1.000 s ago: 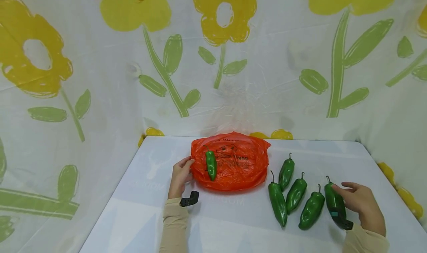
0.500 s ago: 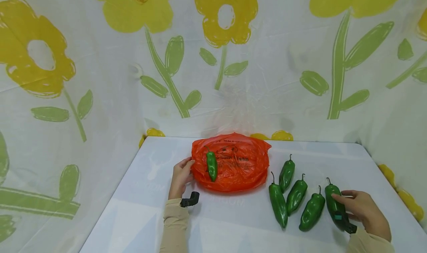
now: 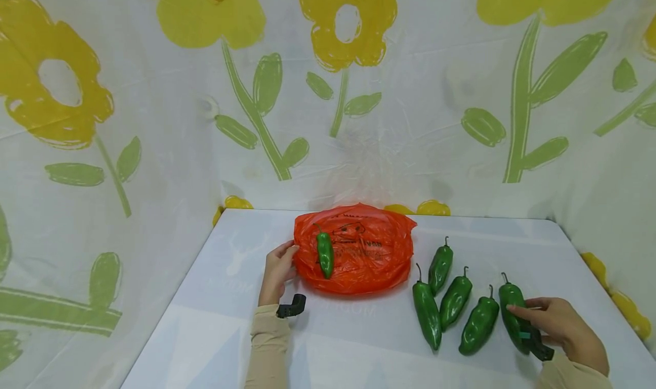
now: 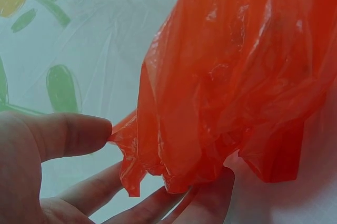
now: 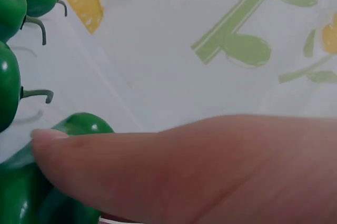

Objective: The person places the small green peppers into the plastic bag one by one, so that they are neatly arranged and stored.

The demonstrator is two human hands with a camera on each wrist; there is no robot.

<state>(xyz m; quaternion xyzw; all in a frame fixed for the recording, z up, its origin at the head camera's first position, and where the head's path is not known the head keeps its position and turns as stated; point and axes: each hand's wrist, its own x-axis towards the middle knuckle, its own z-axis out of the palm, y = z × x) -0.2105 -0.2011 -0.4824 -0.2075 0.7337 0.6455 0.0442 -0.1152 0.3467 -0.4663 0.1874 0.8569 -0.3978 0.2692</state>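
A red plastic bag [image 3: 369, 263] with dark print lies at the back middle of the table, one green pepper [image 3: 325, 256] on its left part. My left hand [image 3: 278, 269] pinches the bag's left edge; in the left wrist view its thumb [image 4: 79, 134] presses the crumpled red film [image 4: 200, 108] from above, other fingers beneath. At the right my right hand [image 3: 558, 323] holds the rightmost green pepper [image 3: 511, 301], thumb across it and fingers along its right side. The right wrist view shows the thumb [image 5: 121, 166] over that pepper [image 5: 18, 197], hiding much of it.
Several more green peppers [image 3: 427, 315] lie between the bag and my right hand, stems pointing away. The white table [image 3: 348, 349] ends at a back edge against a flowered sheet [image 3: 410, 121], which also hangs at both sides.
My right hand has slid slightly down and to the right along the rightmost pepper, which lies nearly where it was. The left hand and the bag have stayed put.
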